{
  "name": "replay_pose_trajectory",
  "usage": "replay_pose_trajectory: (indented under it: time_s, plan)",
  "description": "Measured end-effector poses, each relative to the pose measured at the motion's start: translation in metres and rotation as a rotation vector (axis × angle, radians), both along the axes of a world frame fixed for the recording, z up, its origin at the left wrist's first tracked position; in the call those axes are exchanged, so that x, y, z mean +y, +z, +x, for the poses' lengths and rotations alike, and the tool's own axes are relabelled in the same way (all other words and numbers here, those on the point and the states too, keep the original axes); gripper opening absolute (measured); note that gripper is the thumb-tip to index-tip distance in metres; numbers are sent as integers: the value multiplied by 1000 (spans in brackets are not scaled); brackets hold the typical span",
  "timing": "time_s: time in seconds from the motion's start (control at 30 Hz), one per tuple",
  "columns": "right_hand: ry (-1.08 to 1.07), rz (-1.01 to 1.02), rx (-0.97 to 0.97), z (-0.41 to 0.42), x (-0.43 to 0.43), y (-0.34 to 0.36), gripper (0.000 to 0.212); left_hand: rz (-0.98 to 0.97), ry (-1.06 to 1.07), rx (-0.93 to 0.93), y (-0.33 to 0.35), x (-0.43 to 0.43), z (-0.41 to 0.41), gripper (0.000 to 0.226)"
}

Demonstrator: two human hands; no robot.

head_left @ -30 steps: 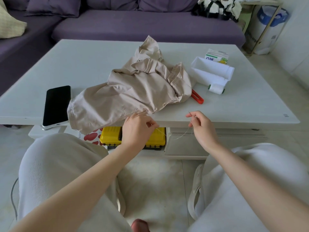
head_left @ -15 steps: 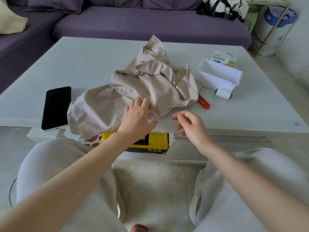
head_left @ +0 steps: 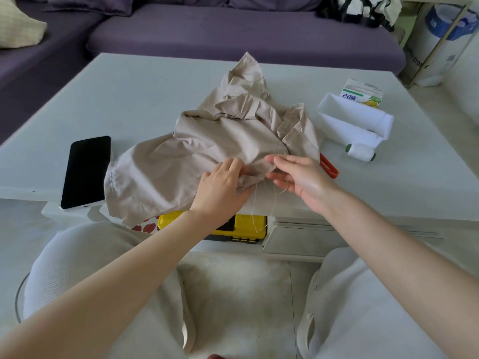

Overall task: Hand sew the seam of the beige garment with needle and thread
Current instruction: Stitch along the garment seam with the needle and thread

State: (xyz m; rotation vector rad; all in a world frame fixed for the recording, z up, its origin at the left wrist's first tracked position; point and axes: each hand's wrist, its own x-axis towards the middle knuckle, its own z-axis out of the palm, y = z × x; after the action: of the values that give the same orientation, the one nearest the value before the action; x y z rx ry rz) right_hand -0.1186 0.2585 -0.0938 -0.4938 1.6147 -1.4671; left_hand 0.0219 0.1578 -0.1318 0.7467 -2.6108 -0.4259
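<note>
Beige garment lies crumpled at the front edge of the table, one end hanging over. Left hand grips a bunched fold at that edge. Right hand has loosely extended fingers at the fold; cannot tell if it pinches a needle. Thread trails off the edge. Threading looks done; most of the seam probably remains.

On the table the garment lies at centre — phone at its 9 o'clock, open box at 3 with a carton behind it and a thread spool before it. A looped handle pokes out from under it at 4 o'clock; a case sits under the table at 6 — sofa at 12.
</note>
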Motion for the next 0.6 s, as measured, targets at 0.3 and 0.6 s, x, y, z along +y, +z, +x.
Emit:
replay_pose_trajectory:
  time_s: [0.3,0.6]
  plan:
    - [-94,-5,-3,-16,-4,-2,16,-196,-76,57,-1,-10,-8,16]
    - [-153,0,42,-19,-6,-6,15,-384,-33,28,-5,-4,-21,21]
